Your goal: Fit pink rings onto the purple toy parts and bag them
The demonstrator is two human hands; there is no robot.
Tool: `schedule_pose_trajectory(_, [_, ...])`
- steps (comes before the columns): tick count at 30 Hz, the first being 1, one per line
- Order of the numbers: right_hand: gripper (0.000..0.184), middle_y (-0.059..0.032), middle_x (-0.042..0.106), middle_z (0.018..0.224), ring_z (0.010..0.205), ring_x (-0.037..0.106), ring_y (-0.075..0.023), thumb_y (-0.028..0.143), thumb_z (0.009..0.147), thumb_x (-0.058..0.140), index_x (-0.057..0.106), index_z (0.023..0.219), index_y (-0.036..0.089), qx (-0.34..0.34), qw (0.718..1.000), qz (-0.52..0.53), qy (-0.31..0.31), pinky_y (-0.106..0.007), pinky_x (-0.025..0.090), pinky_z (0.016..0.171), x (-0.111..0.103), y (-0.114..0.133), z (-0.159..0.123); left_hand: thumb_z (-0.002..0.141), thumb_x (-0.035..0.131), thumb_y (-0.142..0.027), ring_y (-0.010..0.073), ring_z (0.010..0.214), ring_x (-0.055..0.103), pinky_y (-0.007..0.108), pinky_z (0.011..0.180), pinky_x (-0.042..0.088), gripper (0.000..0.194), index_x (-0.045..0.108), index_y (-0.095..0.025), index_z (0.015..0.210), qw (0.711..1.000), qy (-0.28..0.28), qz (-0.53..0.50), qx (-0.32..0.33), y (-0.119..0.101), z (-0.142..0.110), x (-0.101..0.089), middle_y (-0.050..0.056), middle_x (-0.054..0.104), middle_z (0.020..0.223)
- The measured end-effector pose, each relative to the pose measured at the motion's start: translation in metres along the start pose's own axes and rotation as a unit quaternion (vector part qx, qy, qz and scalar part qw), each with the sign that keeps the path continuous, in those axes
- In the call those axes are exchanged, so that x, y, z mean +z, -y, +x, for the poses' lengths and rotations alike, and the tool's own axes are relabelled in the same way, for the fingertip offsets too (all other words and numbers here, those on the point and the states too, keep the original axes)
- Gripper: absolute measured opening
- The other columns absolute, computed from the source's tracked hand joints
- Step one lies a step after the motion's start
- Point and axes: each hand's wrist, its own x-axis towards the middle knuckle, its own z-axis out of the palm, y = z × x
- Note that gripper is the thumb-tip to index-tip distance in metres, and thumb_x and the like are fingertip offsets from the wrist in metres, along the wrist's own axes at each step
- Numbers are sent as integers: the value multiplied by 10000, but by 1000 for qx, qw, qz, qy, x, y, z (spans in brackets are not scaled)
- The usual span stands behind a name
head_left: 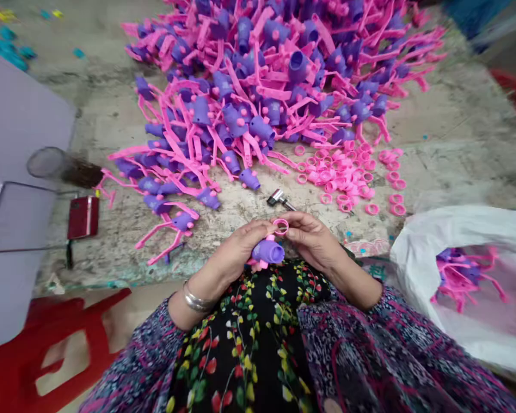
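My left hand [241, 244] is closed around a purple plastic tube-shaped piece [268, 251] with pink fittings, its open end facing right. Just above it, a pink ring [281, 226] is pinched in the fingers of my right hand [312, 238]. The two hands almost meet in front of the apron, and the left fingertips are close to the ring. Past the hands lies a small black and silver tool [279, 198]. A heap of loose pink rings [341, 172] is beyond my right hand.
A large pile of purple and pink pieces [249, 109] covers the back of the worktable [107, 109]. To the right, a white bag [417, 241] holds similar pieces. At left are a dark red box [83, 217], a wire frame [21, 250] and a red plastic stool [21, 367].
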Motion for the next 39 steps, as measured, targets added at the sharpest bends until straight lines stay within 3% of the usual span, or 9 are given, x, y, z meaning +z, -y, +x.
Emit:
schedule_pose_trajectory(6, [243,40,717,842,764,638,-86,347,735,843,769,948,257,2,1000,10,-12,-208,505,769,-3,7,-3,837,638,-490,71,433,493,167,365,369,339,646,-151,823,999,-16,24,16,-5,-5,1,-9,591,653])
schedule_pose_trajectory(10, [229,47,690,765,662,617,-66,339,771,814,728,954,231,37,999,0,1,-183,492,670,-6,9,-3,843,613,-471,83,458,481,185,400,361,299,628,-174,872,992,-38,111,48,-8,-5,-2,-36,542,643])
schedule_pose_trajectory(16, [321,62,663,670,551,605,-75,362,755,824,570,884,214,101,993,-36,51,-183,484,566,-7,8,-2,875,590,-396,109,543,491,217,534,386,271,665,-234,1079,942,-33,313,119,4,-2,-15,-50,550,644])
schedule_pose_trajectory(21, [411,75,627,625,492,563,-68,427,740,824,488,845,215,122,989,-74,46,-175,456,517,-4,5,-1,880,567,-361,143,687,580,256,664,430,235,706,-248,1032,927,-17,351,133,9,0,-18,-20,683,803])
schedule_pose_trajectory(26, [352,50,583,661,557,534,-91,532,867,661,524,844,209,43,974,-220,22,-216,437,547,-1,6,-5,875,545,-359,148,716,592,262,682,421,234,720,-210,918,945,-18,302,121,6,1,-14,-11,699,820])
schedule_pose_trajectory(29, [286,17,585,781,693,555,-124,479,903,637,602,1010,216,-61,941,-332,13,-257,459,639,-3,13,-8,854,550,-378,144,669,555,253,636,393,252,719,-192,874,950,-36,290,109,3,2,-13,-15,660,732])
schedule_pose_trajectory(31, [281,-20,618,913,831,589,-155,427,910,646,636,1118,237,-98,922,-372,51,-297,483,740,-6,20,-9,845,549,-372,141,672,546,252,646,389,244,708,-188,828,947,-32,298,116,0,2,-14,-19,648,718])
schedule_pose_trajectory(34, [236,-49,645,1062,993,610,-190,362,930,632,687,1138,266,-105,902,-397,129,-362,483,886,-11,29,-8,829,550,-354,126,643,519,247,638,383,225,689,-184,777,951,-8,288,117,-2,2,-15,-28,623,691])
schedule_pose_trajectory(39, [255,-27,633,994,904,617,-161,332,909,668,706,1157,284,-98,899,-392,169,-341,505,854,-15,32,-3,807,570,-365,96,539,428,226,540,337,222,658,-174,735,966,16,241,86,-3,3,-14,-45,536,609])
